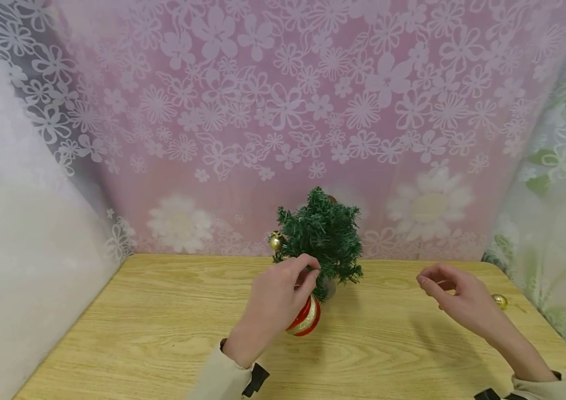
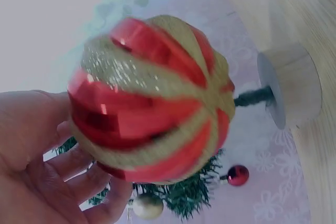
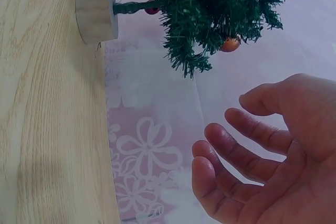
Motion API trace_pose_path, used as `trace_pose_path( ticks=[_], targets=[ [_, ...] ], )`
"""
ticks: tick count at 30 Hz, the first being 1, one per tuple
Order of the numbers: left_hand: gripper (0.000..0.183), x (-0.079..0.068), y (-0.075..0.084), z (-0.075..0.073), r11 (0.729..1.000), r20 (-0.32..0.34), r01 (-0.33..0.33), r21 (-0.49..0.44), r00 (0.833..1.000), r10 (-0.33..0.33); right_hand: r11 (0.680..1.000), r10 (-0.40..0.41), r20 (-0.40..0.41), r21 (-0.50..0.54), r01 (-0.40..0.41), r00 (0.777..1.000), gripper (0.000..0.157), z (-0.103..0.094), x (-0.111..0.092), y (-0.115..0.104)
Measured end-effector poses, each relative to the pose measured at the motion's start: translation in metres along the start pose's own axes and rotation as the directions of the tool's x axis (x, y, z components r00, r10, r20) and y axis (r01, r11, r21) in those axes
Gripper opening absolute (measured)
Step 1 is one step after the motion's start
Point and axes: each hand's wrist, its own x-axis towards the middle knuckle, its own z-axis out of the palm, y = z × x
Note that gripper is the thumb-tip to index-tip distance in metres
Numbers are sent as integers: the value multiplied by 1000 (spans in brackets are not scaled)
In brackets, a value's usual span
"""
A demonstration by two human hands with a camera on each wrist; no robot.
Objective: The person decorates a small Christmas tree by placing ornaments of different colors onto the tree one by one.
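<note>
My left hand (image 1: 274,294) pinches at the top of a large Christmas bauble (image 1: 307,318) striped in shiny red and glittery gold. The bauble hangs below the fingers, in front of a small artificial Christmas tree (image 1: 320,230). In the left wrist view the bauble (image 2: 152,103) fills the middle, a bit blurred, and hides the pinching fingertips. To the right of the tree my right hand (image 1: 463,297) hovers over the table with fingers loosely bent and nothing in them. The right wrist view shows a gap between its thumb and fingers.
A gold bauble (image 1: 276,242) hangs on the tree's left side. Small red (image 2: 238,176) and orange (image 3: 229,44) baubles show around its branches. The tree stands on a round wooden base (image 3: 94,14). Another gold bauble (image 1: 500,300) lies near the table's right edge. Flowered curtains (image 1: 283,111) enclose the table.
</note>
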Motion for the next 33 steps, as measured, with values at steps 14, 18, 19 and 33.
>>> trace_pose_path(
  ticks=[14, 18, 19, 33],
  targets=[
    [11, -5, -24, -17, 999, -9, 25, -47, 1000, -26, 1000, 8, -10, -7, -9, 1000, 27, -4, -5, 11],
    [11, -5, -27, -21, 996, -2, 52, -79, 999, -52, 1000, 15, -6, -8, -15, 1000, 28, -7, -5, 14],
    [12, -6, -27, -22, 995, -3, 56, -87, 998, -56, 1000, 16, -4, -5, -16, 1000, 28, -8, -5, 14],
    [14, -8, -24, -17, 1000, -91, 14, 0, 996, -14, 999, 43, -5, 9, -43, 999, 31, -16, -10, 27]
  ],
)
